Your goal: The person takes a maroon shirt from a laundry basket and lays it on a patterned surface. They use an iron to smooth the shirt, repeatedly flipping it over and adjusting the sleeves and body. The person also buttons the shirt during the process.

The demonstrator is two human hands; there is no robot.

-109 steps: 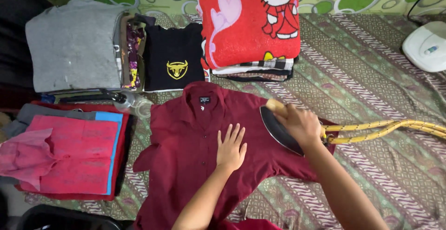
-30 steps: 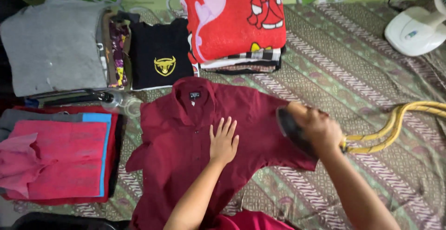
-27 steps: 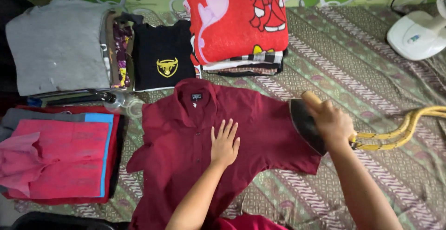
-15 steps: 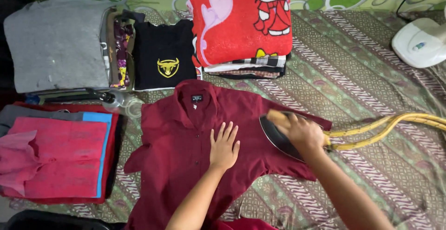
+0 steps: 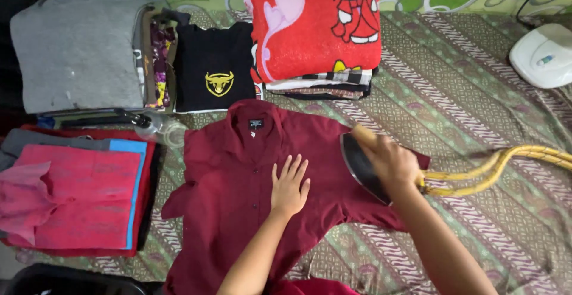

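Patterned cloth (image 5: 476, 92) under maroon shirt (image 5: 238, 193), left hand (image 5: 289, 186) flat, right hand (image 5: 393, 162) fingers around iron (image 5: 360, 164).

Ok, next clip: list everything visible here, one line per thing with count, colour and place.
shirt: one, maroon, collared, spread flat at centre
iron: one, dark sole, tilted on the shirt's sleeve side
cord: one, yellow, runs from the iron to the right edge
patterned cloth: one, brown-green, covers the surface
red blanket: one, folded, cartoon print, top centre, on a stack of folded clothes
black T-shirt: one, folded, yellow emblem, top, left of the blanket
grey garment: one, folded, top left
pink and red clothes: stack, left
clear bottle: one, beside the shirt's collar
white appliance: one, top right
left hand: flat on the shirt
right hand: grips the iron
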